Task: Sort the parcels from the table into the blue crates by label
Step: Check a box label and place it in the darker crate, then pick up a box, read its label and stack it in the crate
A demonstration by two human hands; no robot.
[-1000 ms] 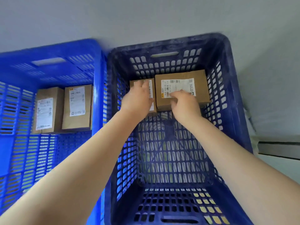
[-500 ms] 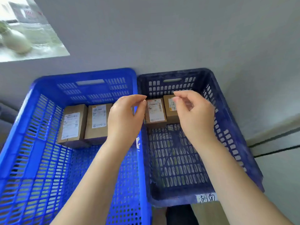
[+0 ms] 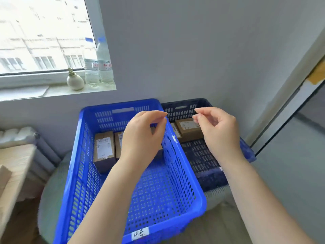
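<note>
Two crates stand side by side against the wall. The bright blue crate point(image 3: 186, 175) on the left holds a brown labelled parcel point(image 3: 104, 150) and a second one point(image 3: 118, 143) partly hidden by my left hand. The dark blue crate point(image 3: 211, 178) on the right holds a small parcel point(image 3: 189, 128) and a narrower one point(image 3: 175, 131) beside it. My left hand point(image 3: 144, 134) hovers above the bright crate, fingers loosely curled, holding nothing. My right hand point(image 3: 218, 131) hovers above the dark crate, fingers relaxed and empty.
A light wooden table edge point(image 3: 12, 166) with a cardboard corner shows at the left, a radiator behind it. Two water bottles point(image 3: 98, 62) and a small vase point(image 3: 75, 81) stand on the windowsill. A white label point(image 3: 139, 233) marks the bright crate's front. A door frame rises at right.
Both hands let go of the parcels in the dark crate and rose out of it. My view pulled back and up, so both crates, the window and the table edge now show.
</note>
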